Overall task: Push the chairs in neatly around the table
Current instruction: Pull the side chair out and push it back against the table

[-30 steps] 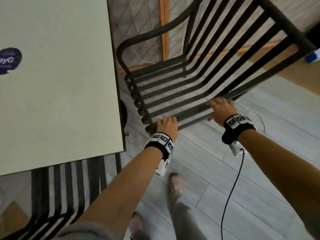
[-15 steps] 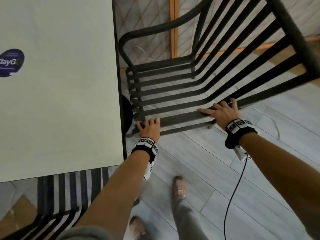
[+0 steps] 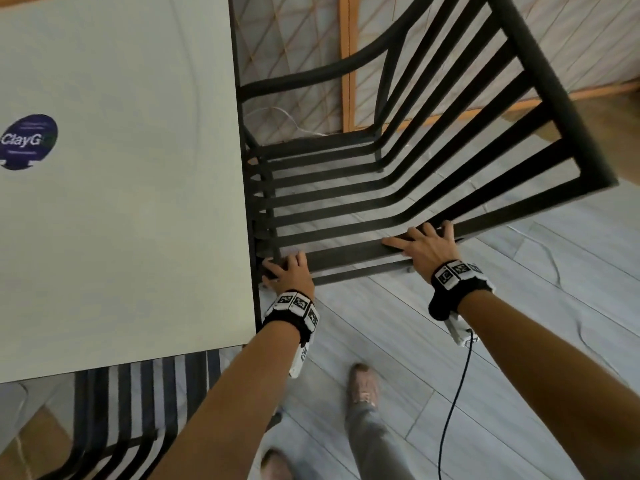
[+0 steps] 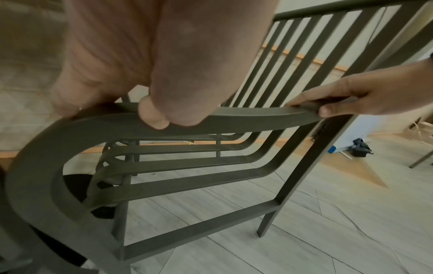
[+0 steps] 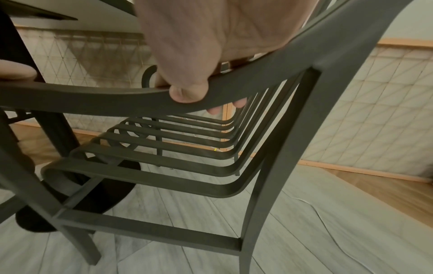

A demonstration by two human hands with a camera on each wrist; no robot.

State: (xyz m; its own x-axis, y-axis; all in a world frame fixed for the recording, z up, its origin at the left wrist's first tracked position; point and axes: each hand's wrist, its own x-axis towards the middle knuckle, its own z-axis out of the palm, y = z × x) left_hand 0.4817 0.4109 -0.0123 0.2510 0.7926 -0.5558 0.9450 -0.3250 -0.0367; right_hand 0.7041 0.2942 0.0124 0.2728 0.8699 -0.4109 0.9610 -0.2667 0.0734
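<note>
The chair [image 3: 346,188] fills the centre and right of the head view, its seat front just meeting the right edge of the worktop [image 3: 121,168], which takes up the left of the frame. Both hands sit on the near armrest [image 3: 349,254], probably because it gives a long, rigid rail to steer the chair sideways. The left hand [image 3: 289,271] holds the armrest's front curve, close to the worktop edge; the left wrist view shows its thumb [image 4: 152,115] pressed on the rail's side and fingers curled over the top, a closed grip on the armrest. The right hand [image 3: 424,247] is at the back end, where rail meets backrest, fingers wrapped over and thumb [image 5: 187,90] beneath, also gripping. Hands spread apart likely keep the chair from twisting. A second chair [image 3: 131,410] at lower left is already tucked under the worktop.
</note>
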